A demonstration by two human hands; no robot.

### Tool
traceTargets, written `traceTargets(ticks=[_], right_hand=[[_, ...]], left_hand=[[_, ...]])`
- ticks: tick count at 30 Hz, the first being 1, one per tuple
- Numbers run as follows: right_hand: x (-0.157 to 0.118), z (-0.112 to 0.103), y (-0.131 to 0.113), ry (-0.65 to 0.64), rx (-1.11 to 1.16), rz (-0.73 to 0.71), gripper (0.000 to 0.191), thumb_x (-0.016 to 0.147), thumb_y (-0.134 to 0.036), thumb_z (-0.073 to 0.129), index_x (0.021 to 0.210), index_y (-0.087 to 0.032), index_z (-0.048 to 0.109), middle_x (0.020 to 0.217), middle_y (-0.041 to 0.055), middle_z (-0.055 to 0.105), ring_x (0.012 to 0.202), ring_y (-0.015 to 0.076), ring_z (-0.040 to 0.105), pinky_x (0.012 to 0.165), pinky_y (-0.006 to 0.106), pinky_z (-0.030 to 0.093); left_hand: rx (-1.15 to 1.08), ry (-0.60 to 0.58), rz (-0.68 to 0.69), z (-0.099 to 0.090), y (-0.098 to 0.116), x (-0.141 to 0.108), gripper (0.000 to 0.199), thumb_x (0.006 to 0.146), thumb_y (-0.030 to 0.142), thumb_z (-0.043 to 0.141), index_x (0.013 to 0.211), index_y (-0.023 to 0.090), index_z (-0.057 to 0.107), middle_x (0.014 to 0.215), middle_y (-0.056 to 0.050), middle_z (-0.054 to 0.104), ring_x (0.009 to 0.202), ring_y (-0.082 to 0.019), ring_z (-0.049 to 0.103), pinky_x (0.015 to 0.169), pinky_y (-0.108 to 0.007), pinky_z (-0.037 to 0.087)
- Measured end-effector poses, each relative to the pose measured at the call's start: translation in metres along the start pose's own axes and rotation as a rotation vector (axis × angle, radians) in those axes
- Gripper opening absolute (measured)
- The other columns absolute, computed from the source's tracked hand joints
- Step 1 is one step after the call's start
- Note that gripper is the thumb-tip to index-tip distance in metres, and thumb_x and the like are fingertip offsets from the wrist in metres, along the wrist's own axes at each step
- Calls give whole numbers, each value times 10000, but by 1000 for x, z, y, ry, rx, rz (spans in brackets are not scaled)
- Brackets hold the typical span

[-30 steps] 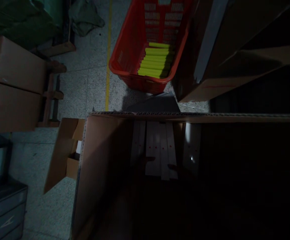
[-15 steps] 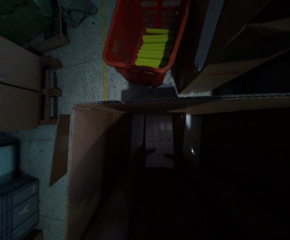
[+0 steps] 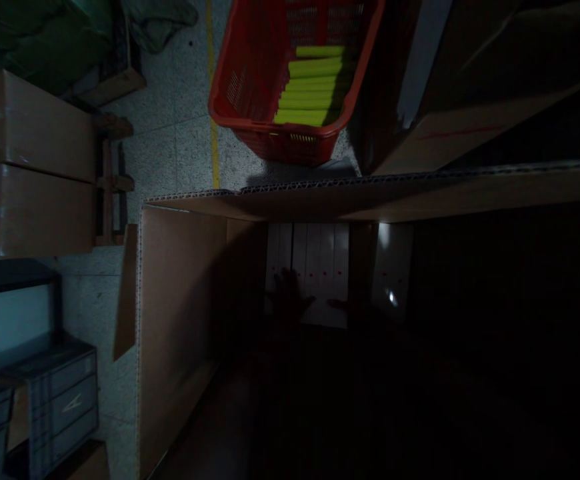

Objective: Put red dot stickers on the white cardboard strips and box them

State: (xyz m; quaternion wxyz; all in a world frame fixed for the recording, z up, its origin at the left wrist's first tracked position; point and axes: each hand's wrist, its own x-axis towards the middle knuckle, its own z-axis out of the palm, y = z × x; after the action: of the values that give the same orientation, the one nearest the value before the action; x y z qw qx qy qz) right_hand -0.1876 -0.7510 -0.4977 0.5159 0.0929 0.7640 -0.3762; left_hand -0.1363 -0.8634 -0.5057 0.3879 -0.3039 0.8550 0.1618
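Deep inside a large cardboard box [image 3: 180, 287], several slim white boxes [image 3: 320, 250] with small red marks stand side by side. Over their left part lies my left hand [image 3: 286, 297], a dark outline with its fingers spread; it is open and holds nothing. My right hand [image 3: 340, 304] is at the right edge of this row. Its stretched thumb shows against the white, while its other fingers are lost in the dark. Across a gap to the right stand more white boxes [image 3: 391, 267]. Both forearms are almost wholly hidden in shadow.
Beyond the box wall, a red plastic crate [image 3: 290, 143] holds several yellow-green rolls or tubes [image 3: 315, 87]. A tall carton [image 3: 430, 143] is to its right. On the left are stacked cartons [image 3: 45, 173], a pallet [image 3: 113, 183] and a grey bin [image 3: 65, 400].
My left hand has moved up and spread its fingers over the white boxes. The gap between the left boxes and the middle row has narrowed. My right hand stays about where it was.
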Motion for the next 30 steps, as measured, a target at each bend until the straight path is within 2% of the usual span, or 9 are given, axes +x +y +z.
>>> traceTargets(ticks=[2,4,7,12,15,18,20,26,30], right_hand=[[4,51,-22,-7,2,-68,784,901,-441,586,1528,-200,181,1504,203,305,1341,293,372,977,485,425],[10,93,-34,22,-16,-267,968,897,-419,587,1527,-184,-108,1557,197,118,1382,255,309,956,426,447],[20,122,-32,61,-111,-394,1091,875,-421,620,1470,-140,-249,1557,194,-5,1400,232,267,913,355,465],[33,121,-10,90,-68,-452,1013,957,-451,452,1347,-100,-415,1551,221,-7,1388,175,297,859,296,479],[36,120,-6,86,-121,-490,993,959,-432,441,1357,-95,-404,1550,223,-8,1395,174,282,851,287,474],[35,119,-9,47,-228,-472,1025,918,-406,516,1425,-93,-318,1550,222,8,1409,207,252,858,311,470],[32,115,-14,29,-189,-453,1029,919,-410,492,1397,-72,-354,1547,233,13,1406,212,259,866,325,466],[20,105,-27,-13,74,-476,1034,929,-472,382,1275,-1,-471,1549,241,12,1386,178,305,857,322,459],[19,107,-27,0,76,-429,1118,873,-572,422,1308,-24,-450,1544,244,5,1395,244,284,876,387,442]], left_hand=[[37,1,41,4,-2,-2,593,892,438,548,1419,226,378,1528,-106,281,1378,-333,293,1115,-616,220],[65,5,71,7,-5,-2,549,891,410,562,1384,211,423,1490,-112,343,1343,-321,351,1092,-598,283],[94,16,105,12,-8,0,518,890,392,571,1355,197,454,1453,-117,391,1307,-309,401,1069,-577,333],[109,35,147,19,-9,6,543,888,403,571,1373,201,436,1479,-119,358,1336,-321,362,1088,-593,295],[112,42,159,24,-7,9,561,887,411,569,1388,206,421,1497,-117,333,1354,-328,335,1100,-603,266],[120,47,162,27,-5,12,509,892,395,568,1347,193,461,1436,-119,411,1289,-303,423,1056,-569,355],[130,50,160,27,-5,13,486,891,384,574,1325,184,480,1403,-120,446,1255,-291,459,1032,-548,392],[143,63,167,25,-4,10,535,892,406,564,1370,201,438,1464,-118,377,1315,-312,392,1075,-583,323],[139,66,183,23,-3,5,543,893,413,560,1376,202,432,1471,-119,368,1323,-314,383,1081,-586,312]])
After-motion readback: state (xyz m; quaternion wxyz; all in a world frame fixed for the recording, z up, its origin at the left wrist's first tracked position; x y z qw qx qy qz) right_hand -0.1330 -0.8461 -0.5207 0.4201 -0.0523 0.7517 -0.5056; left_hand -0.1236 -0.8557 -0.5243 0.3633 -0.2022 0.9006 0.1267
